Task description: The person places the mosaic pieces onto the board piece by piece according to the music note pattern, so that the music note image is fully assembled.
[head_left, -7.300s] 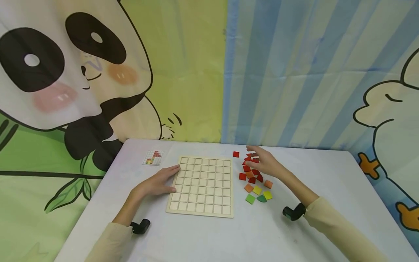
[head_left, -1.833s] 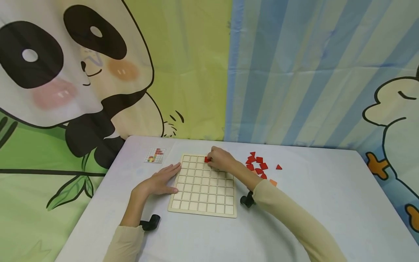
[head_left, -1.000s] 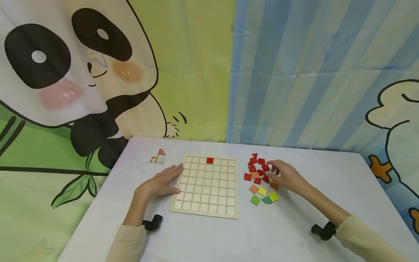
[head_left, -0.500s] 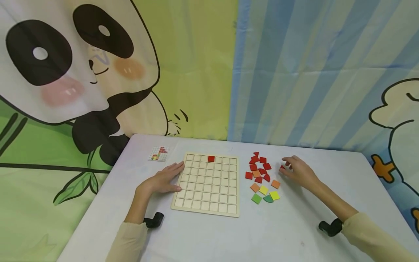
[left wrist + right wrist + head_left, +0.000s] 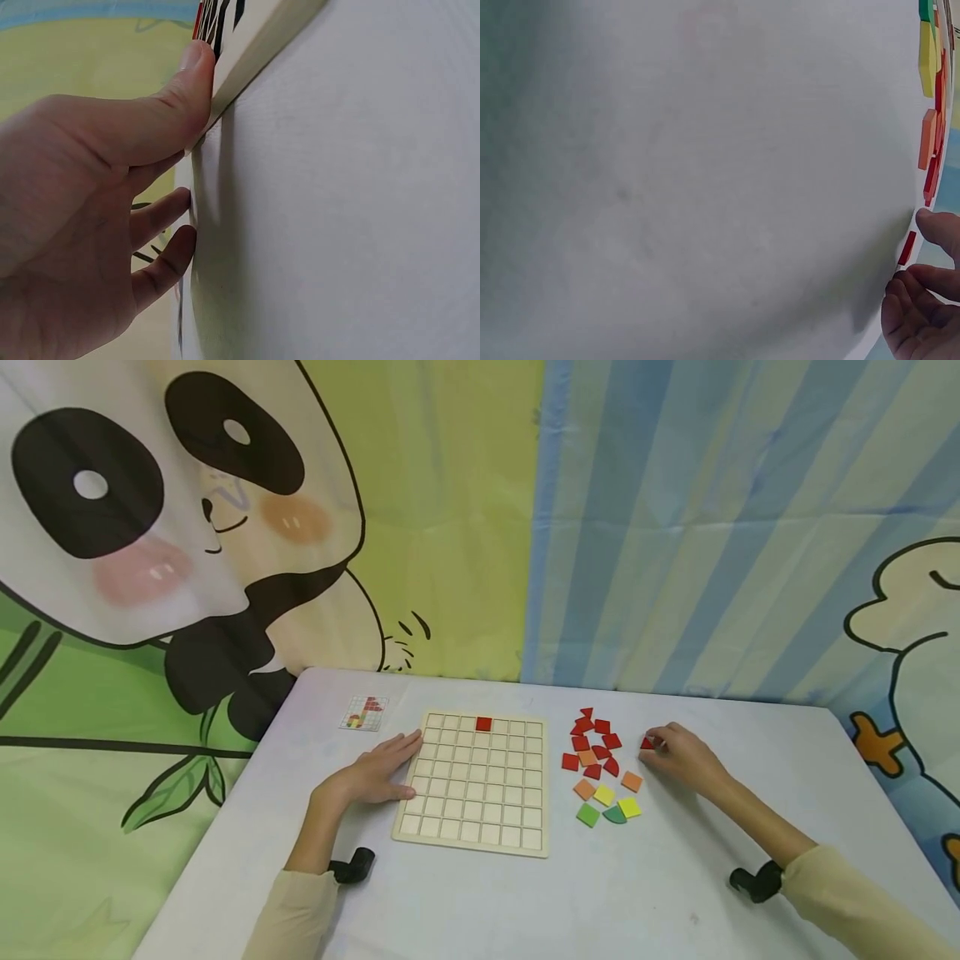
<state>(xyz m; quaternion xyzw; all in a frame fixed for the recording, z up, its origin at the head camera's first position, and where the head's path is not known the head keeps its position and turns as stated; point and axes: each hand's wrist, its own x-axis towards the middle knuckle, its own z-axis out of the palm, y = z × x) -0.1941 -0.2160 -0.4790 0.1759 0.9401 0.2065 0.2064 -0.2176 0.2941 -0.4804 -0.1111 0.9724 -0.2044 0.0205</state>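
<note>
While the right hand (image 5: 686,758) bends thumb and fingers, slightly parted, about a red piece (image 5: 647,744) on the table (image 5: 600,902), whether it grips I cannot tell. The piece looks light, stiff and perhaps slick, best pinched by opposite edges. At its seven o'clock lies an orange tile (image 5: 632,782); at nine, loose tiles (image 5: 587,758) bar the way to the gridded board (image 5: 468,849), whose nine-o'clock edge the left hand (image 5: 366,777) touches, fingers extended. A card (image 5: 365,712) lies at the board's ten.

Panda print (image 5: 191,527) on cloth beyond left hand (image 5: 371,772), leaf print (image 5: 171,792) to that hand's left. Blue-striped cloth (image 5: 675,543) beyond right hand (image 5: 684,762), white cartoon figure (image 5: 930,693) farther right. White table (image 5: 525,910) below both.
</note>
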